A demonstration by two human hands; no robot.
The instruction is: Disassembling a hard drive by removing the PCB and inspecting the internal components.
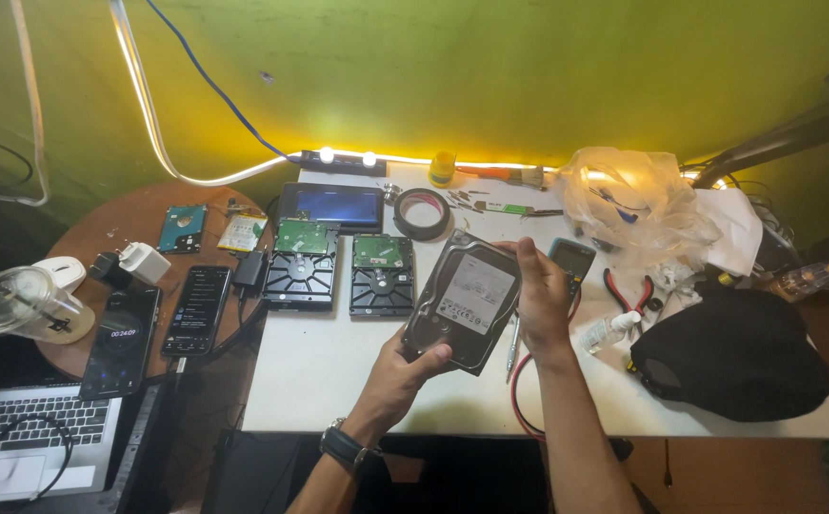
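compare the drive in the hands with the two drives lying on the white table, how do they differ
The held drive is lifted and tilted between the left hand and right hand; the two table drives lie flat, untouched. The held drive shows its silver cover with a white label; the table drives show green circuit boards and black undersides. All three look like the same kind of rectangular hard drive, similar in size.

Bare white table (329, 381) lies open near and left of the hands, while two opened drives (338, 266) and a tape roll (422, 213) block the far side, and pliers (629, 290), a bottle (612, 330) and a black cap (733, 357) crowd the right.
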